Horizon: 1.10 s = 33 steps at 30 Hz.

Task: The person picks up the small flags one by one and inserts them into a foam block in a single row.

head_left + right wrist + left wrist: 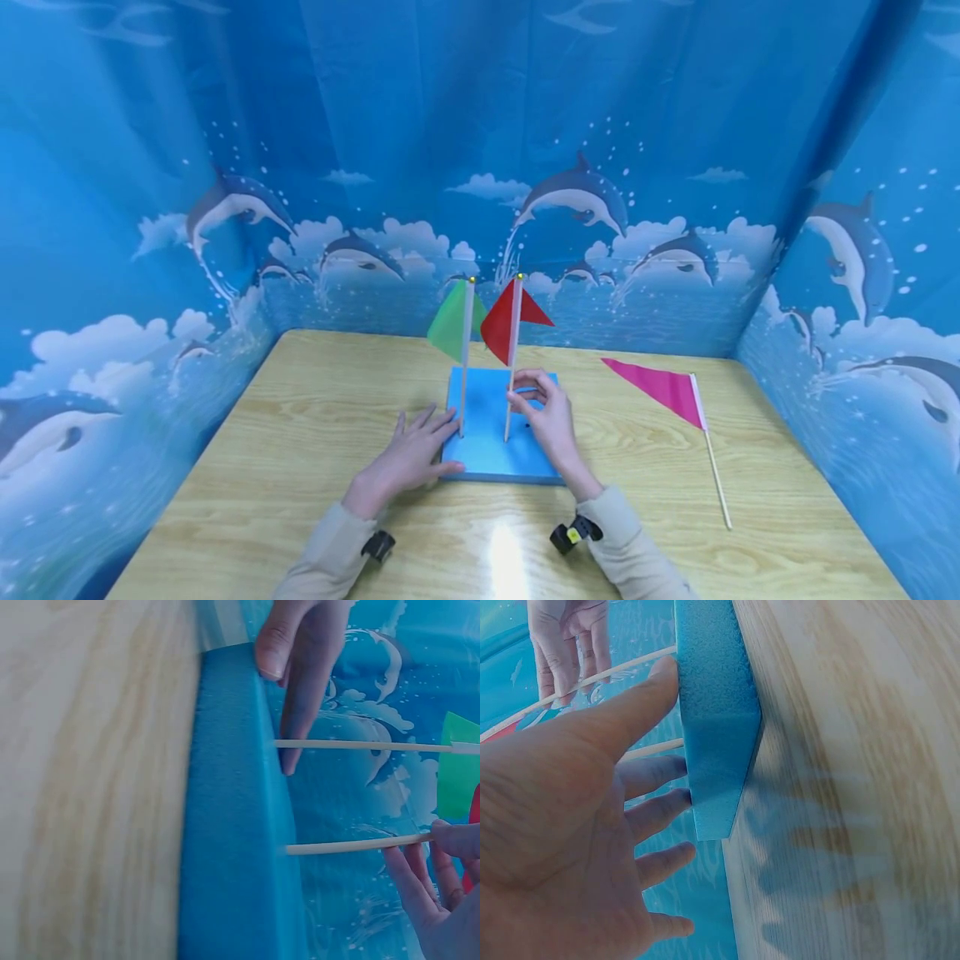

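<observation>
A flat blue foam block [491, 462] lies on the table. Upright from its left part stands a green flag [448, 325], its stick's foot at the foam. My left hand [408, 457] rests on the block's left edge, fingers spread and fairly straight; in the left wrist view its thumb and some fingertips touch the foam [716, 735]. With thumb and fingers, my right hand [550, 421] pinches the wooden stick of a red flag [498, 329]. That stick stands nearly upright, its lower end meeting the block's middle in the right wrist view.
To the right, a pink pennant flag [667, 393] on a stick lies flat on the wooden table [315, 400]. Blue curtains [420, 167] printed with dolphins enclose the table at the back and both sides.
</observation>
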Motion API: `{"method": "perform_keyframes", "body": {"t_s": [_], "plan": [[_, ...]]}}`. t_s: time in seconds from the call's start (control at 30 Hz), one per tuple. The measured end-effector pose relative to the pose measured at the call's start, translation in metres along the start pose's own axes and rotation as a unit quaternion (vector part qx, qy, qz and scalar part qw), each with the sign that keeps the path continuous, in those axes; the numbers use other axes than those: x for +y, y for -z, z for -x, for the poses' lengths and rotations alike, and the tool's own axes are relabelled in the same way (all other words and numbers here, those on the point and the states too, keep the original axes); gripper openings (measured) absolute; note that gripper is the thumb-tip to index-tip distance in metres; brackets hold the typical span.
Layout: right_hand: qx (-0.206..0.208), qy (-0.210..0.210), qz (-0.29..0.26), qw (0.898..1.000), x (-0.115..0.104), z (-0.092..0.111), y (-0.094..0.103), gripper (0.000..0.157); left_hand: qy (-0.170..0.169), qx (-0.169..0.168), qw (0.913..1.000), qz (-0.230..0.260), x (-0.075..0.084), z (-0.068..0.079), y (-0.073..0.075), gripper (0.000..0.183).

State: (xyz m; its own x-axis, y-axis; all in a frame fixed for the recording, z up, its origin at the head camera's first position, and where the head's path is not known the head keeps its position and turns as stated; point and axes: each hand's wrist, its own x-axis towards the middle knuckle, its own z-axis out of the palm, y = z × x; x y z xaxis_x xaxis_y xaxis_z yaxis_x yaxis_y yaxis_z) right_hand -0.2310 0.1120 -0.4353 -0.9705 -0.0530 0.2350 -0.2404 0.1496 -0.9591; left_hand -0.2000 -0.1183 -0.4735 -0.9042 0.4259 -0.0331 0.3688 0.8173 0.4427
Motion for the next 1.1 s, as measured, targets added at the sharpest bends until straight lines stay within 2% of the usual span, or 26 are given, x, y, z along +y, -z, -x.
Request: {"method": "perform_keyframes", "body": {"t_s": [0.27, 0.73, 0.9, 1.1], "plan": [[-0.007, -0.008, -0.007, 1.0, 0.027, -0.003, -0.001, 0.025, 0.002, -0.001, 1.0, -0.004, 0.0, 0.0, 0.001, 0.075], [0.002, 0.001, 0.02, 1.0, 0.028, -0.004, 0.003, 0.027, 0.0, -0.002, 1.0, 0.003, 0.002, 0.002, 0.002, 0.073], [0.009, 0.008, 0.036, 0.999, 0.024, -0.003, 0.014, 0.029, -0.006, 0.001, 1.0, 0.006, 0.002, 0.002, 0.002, 0.073], [0.026, -0.005, 0.029, 0.999, 0.021, -0.003, 0.04, 0.031, -0.002, -0.002, 0.9999, 0.013, 0.002, 0.002, 0.003, 0.073]]}}
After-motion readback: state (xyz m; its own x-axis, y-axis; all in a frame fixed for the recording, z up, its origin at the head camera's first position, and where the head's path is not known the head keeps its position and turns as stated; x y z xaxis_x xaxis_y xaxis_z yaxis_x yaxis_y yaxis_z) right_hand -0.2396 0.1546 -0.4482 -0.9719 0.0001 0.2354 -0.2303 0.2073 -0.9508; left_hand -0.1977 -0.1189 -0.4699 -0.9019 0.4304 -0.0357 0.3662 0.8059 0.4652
